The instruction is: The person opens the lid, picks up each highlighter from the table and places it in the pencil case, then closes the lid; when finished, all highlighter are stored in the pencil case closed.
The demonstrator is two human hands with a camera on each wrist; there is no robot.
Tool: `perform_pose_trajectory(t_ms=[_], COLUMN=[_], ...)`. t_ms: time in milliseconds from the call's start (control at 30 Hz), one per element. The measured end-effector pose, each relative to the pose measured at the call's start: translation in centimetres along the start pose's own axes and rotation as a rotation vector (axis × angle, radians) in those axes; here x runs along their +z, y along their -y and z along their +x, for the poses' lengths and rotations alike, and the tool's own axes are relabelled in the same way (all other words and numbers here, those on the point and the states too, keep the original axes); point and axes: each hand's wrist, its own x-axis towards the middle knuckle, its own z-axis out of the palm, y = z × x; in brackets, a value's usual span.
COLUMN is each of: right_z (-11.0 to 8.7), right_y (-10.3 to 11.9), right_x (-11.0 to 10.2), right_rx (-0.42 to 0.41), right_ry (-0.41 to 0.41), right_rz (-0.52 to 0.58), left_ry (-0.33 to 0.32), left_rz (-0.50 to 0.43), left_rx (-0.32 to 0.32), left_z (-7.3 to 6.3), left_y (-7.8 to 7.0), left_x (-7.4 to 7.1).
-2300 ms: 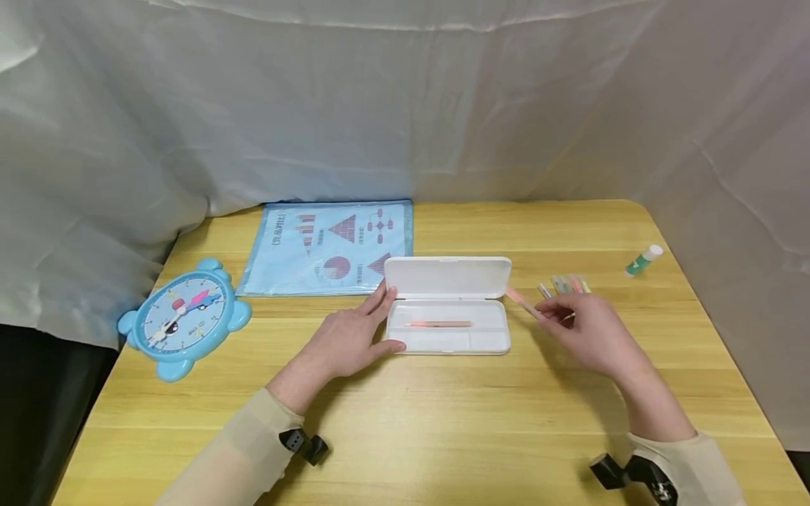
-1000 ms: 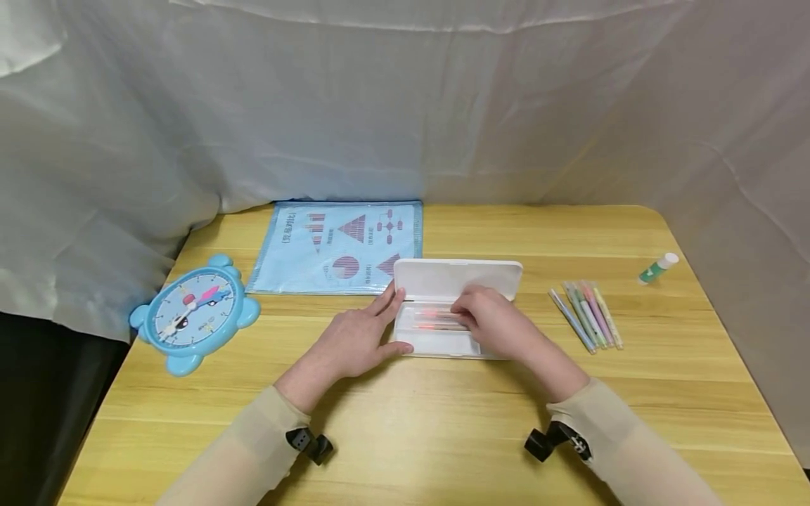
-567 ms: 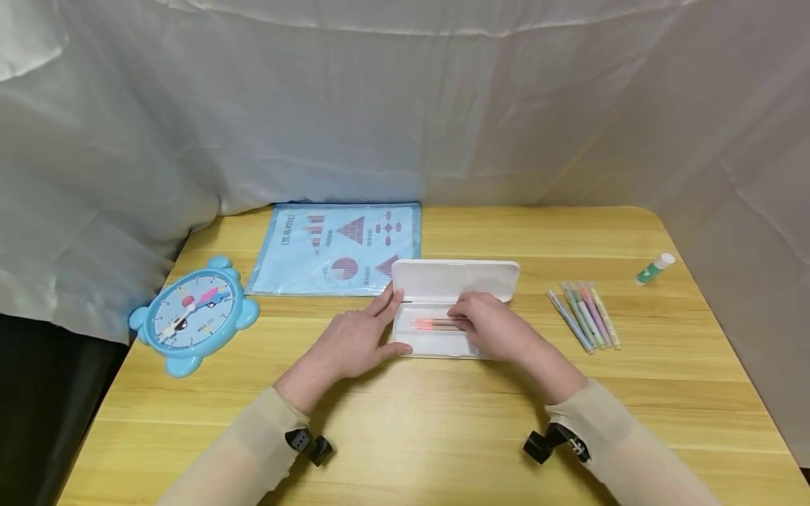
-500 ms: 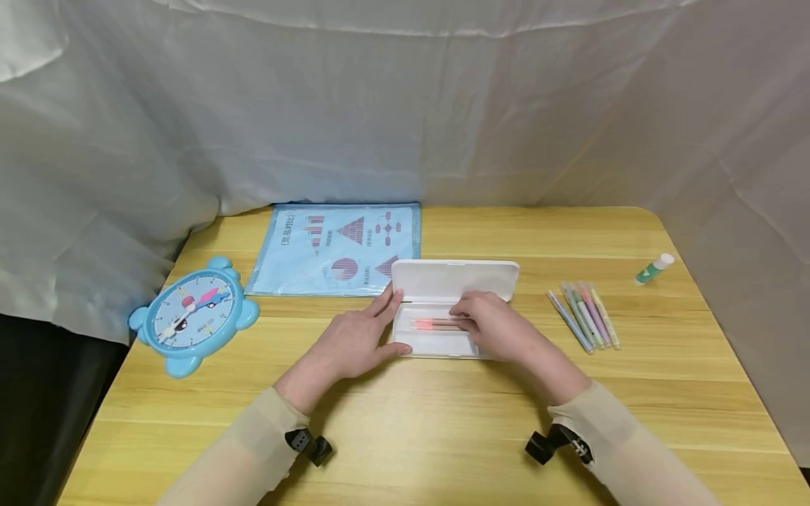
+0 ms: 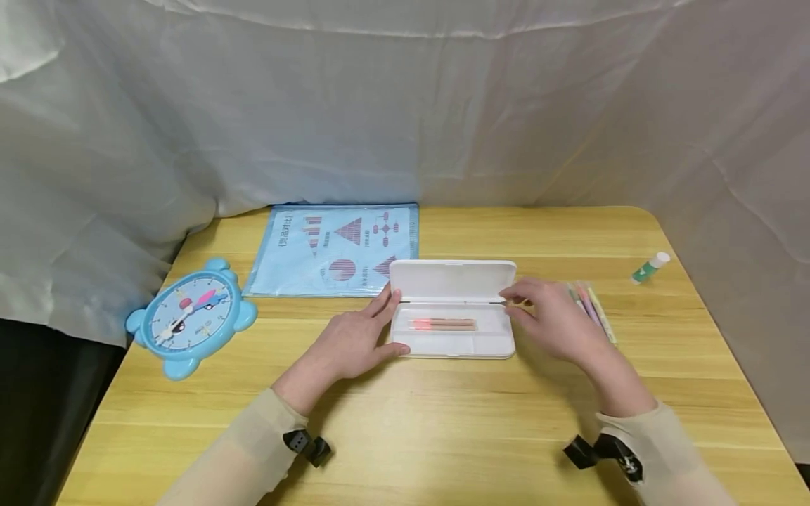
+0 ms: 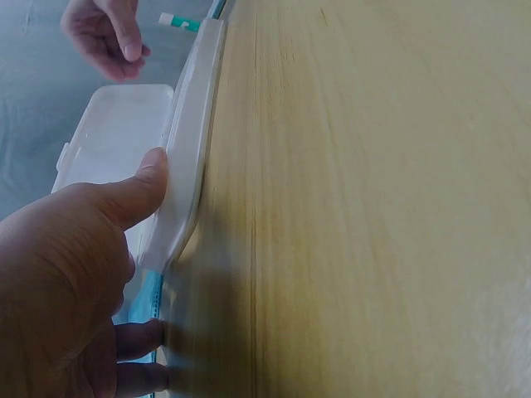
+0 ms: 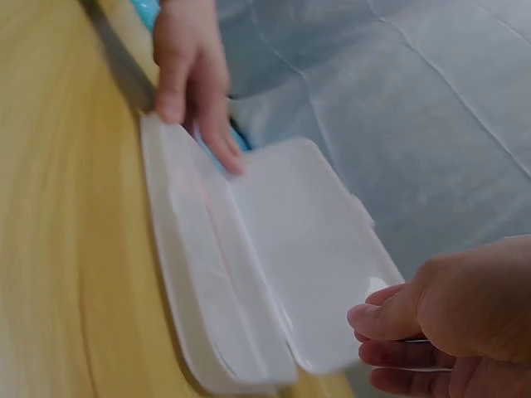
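Observation:
A white pencil case (image 5: 493, 343) lies with its lid (image 5: 452, 280) raised in the middle of the table. Inside, two pens (image 5: 443, 325) with pinkish ends rest side by side in the back compartment. My left hand (image 5: 351, 341) holds the case's left end, thumb at the front corner and fingers by the hinge. At the right end is my right hand (image 5: 553, 316), its fingers loosely bent near the hinge. In the right wrist view nothing shows between the right fingertips (image 7: 365, 319). Several coloured pens (image 5: 595, 309) lie partly hidden behind that hand.
A green and white glue stick (image 5: 650, 268) lies at the far right. A blue printed pouch (image 5: 291, 274) is behind the case at left, its corner close to the lid. A blue toy clock (image 5: 190, 316) lies at left. Grey cloth (image 5: 443, 105) hangs behind the table.
My right hand has carried a second pen from the right into the case, released it, and drawn back to the right end. The left hand stays at the case.

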Motion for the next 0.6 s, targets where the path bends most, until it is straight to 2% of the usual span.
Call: perform_pose_trajectory(t_ms=[167, 400, 600], right_z=[-1.7, -4.0, -5.5], right_y=[-2.0, -4.5, -6.1], right_x=[-1.4, -2.7, -2.4], right_rx=[0.034, 0.140, 0.185], right_ry=[-0.078, -0.178, -0.200], right_rz=[0.019, 0.028, -0.005], left_ry=[0.008, 0.012, 0.008], left_rz=[0.004, -0.004, -0.003], left_rx=[-0.006, -0.003, -0.002], left_z=[-0.1, 0.0, 0.0], left_y=[-0.1, 0.0, 0.0], left_x=[-0.1, 0.0, 0.0])
